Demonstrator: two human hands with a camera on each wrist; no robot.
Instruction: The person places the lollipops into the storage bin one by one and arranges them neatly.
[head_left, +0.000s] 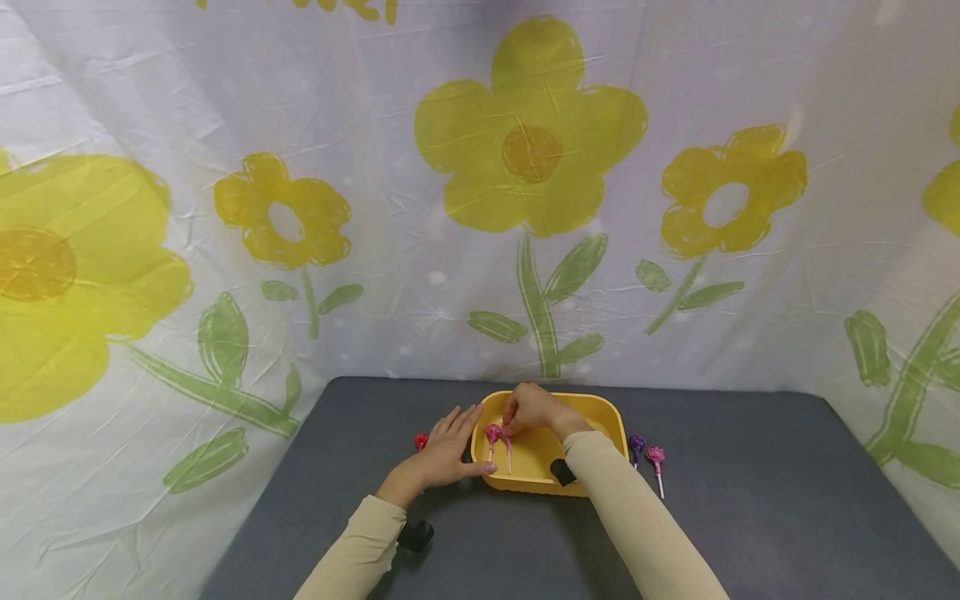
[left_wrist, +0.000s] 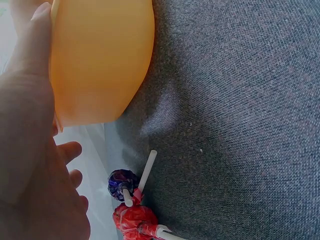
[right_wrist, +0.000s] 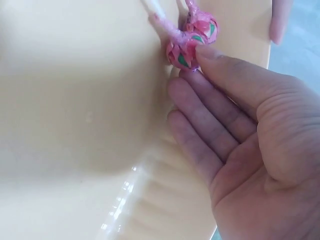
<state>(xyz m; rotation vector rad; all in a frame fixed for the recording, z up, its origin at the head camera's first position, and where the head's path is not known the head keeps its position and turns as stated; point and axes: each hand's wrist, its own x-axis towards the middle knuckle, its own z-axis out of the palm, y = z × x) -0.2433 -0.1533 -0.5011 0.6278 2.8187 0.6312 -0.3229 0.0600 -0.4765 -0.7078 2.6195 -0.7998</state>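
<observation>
Inside a yellow plastic bin [head_left: 528,483], my right hand [head_left: 536,407] pinches a pink-wrapped lollipop [right_wrist: 181,54] by its candy head, between thumb and fingertips. Its white stick points toward the front of the bin. Just left of it, a second pink lollipop [head_left: 492,434] lies in the bin, their heads close together in the right wrist view. My left hand [head_left: 446,452] rests at the bin's left end, fingers extended along the side and thumb at the front left corner. Beyond those fingers, a red lollipop [left_wrist: 134,221] and a dark purple lollipop [left_wrist: 122,184] lie on the table.
To the right of the bin, another purple lollipop [head_left: 637,442] and a pink lollipop [head_left: 656,456] lie on the dark grey cloth-covered table [head_left: 765,500]. A white curtain [head_left: 405,250] printed with yellow flowers hangs behind the table and along its sides.
</observation>
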